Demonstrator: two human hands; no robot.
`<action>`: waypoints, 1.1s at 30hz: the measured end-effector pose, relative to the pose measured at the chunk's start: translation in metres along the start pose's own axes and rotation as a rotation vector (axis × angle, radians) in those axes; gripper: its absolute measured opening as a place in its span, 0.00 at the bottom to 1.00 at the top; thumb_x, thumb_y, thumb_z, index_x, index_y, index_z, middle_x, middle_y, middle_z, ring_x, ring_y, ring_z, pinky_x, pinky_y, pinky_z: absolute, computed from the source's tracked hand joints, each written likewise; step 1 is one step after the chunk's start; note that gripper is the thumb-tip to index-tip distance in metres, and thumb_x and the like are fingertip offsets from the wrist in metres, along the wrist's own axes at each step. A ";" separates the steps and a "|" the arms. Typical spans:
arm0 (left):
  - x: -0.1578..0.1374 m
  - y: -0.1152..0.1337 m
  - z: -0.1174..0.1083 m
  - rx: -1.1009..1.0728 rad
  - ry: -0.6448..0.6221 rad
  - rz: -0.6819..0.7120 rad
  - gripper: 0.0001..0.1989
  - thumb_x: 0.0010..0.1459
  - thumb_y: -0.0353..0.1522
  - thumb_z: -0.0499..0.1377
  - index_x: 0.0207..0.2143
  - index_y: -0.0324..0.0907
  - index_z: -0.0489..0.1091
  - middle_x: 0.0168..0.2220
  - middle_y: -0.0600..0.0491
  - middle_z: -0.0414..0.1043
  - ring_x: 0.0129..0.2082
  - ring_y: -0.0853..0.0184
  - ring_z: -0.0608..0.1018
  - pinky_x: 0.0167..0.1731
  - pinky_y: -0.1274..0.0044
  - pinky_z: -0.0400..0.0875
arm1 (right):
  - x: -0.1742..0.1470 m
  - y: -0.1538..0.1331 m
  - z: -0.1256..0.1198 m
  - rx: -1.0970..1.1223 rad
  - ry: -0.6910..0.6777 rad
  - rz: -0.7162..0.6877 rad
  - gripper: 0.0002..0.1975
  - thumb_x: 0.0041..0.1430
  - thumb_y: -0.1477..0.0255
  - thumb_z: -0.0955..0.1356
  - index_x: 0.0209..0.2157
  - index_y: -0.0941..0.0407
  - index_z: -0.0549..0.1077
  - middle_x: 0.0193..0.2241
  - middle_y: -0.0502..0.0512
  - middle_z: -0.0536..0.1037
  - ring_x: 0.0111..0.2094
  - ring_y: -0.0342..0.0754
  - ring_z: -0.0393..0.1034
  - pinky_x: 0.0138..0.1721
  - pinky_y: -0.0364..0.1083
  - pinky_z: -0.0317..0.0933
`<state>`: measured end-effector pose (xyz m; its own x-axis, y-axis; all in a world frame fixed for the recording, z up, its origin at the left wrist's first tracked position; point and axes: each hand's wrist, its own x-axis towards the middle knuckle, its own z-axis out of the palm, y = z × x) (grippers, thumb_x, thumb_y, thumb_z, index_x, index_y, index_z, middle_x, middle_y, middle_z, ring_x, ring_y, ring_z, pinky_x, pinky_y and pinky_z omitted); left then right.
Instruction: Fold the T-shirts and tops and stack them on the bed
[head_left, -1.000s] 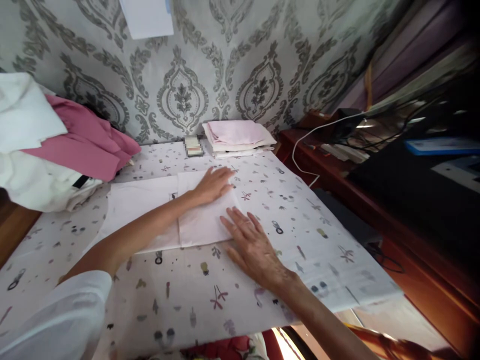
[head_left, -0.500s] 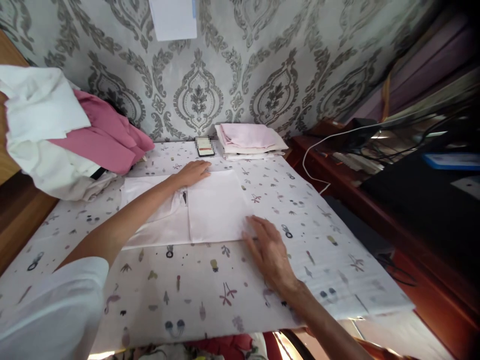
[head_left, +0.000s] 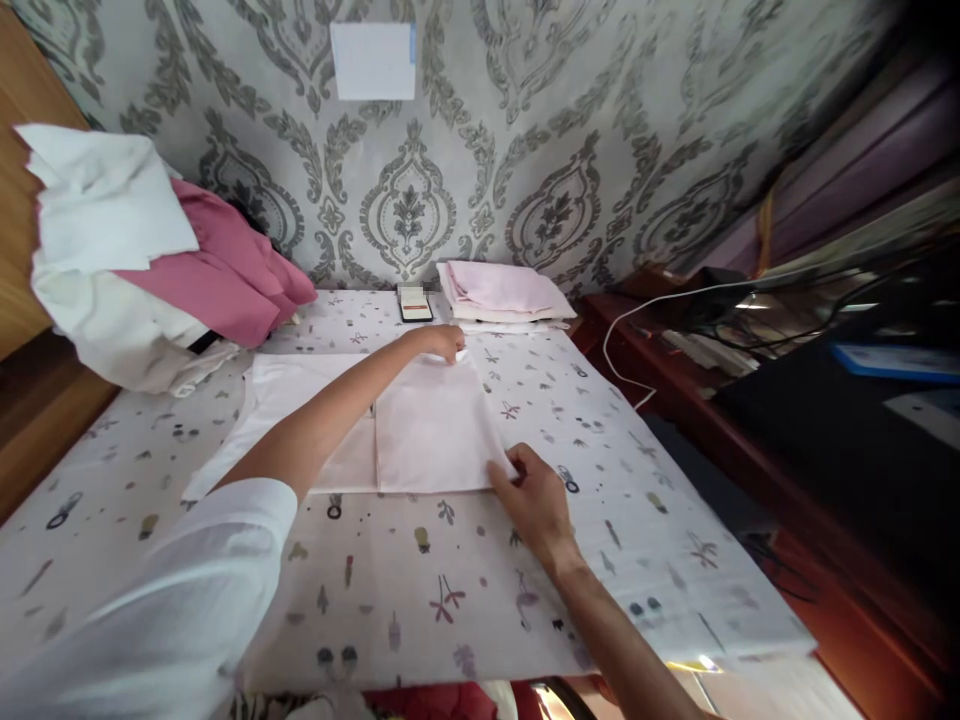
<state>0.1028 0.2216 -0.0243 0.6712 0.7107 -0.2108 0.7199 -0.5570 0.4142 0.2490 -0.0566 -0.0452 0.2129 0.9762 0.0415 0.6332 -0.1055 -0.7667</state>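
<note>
A pale, nearly white garment (head_left: 442,430) lies flat across the patterned sheet, its right part folded over so that an edge runs down its middle. My left hand (head_left: 445,343) pinches the garment's far right corner, lifting the cloth slightly there. At the near right corner my right hand (head_left: 531,492) is closed on the cloth between thumb and fingers. My left forearm crosses above the garment and hides part of its left half.
A heap of pink and white clothes (head_left: 225,265) lies at the left. Along the wall are a phone (head_left: 415,304) and a stack of folded clothes (head_left: 506,292). A dark red desk (head_left: 675,370) with cables borders the right side.
My left hand has moved right from the garment's middle to its far right corner and closed on it. My right hand has gone from spread fingers to gripping the near corner.
</note>
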 end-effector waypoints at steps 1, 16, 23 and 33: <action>-0.001 -0.001 -0.004 -0.019 -0.007 0.007 0.10 0.41 0.26 0.62 0.30 0.39 0.73 0.29 0.53 0.73 0.30 0.64 0.72 0.32 0.76 0.64 | 0.000 0.000 -0.001 0.115 -0.021 0.032 0.13 0.51 0.60 0.66 0.23 0.52 0.59 0.16 0.44 0.63 0.19 0.43 0.56 0.24 0.44 0.52; 0.023 0.074 -0.046 -0.390 0.101 0.225 0.13 0.45 0.22 0.62 0.36 0.38 0.72 0.31 0.53 0.70 0.34 0.66 0.72 0.34 0.75 0.65 | -0.006 0.006 -0.076 0.516 0.299 0.068 0.14 0.48 0.63 0.73 0.27 0.53 0.65 0.18 0.44 0.67 0.18 0.40 0.56 0.19 0.41 0.50; -0.064 0.030 -0.092 -0.615 0.175 0.209 0.11 0.48 0.23 0.63 0.37 0.38 0.71 0.33 0.54 0.72 0.33 0.70 0.75 0.35 0.77 0.67 | -0.028 -0.080 -0.045 0.515 0.093 -0.298 0.09 0.56 0.67 0.70 0.29 0.53 0.66 0.23 0.46 0.69 0.22 0.41 0.61 0.21 0.41 0.57; -0.207 -0.104 -0.036 -0.986 0.281 -0.235 0.11 0.42 0.21 0.62 0.30 0.40 0.70 0.24 0.58 0.70 0.23 0.74 0.73 0.24 0.82 0.67 | -0.042 -0.143 0.107 -0.024 -0.432 -0.689 0.06 0.55 0.80 0.63 0.31 0.54 0.66 0.27 0.47 0.71 0.26 0.43 0.64 0.28 0.42 0.55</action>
<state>-0.1173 0.1484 0.0077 0.3773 0.9000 -0.2183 0.2788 0.1144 0.9535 0.0696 -0.0621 -0.0062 -0.5336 0.8097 0.2443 0.5341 0.5466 -0.6449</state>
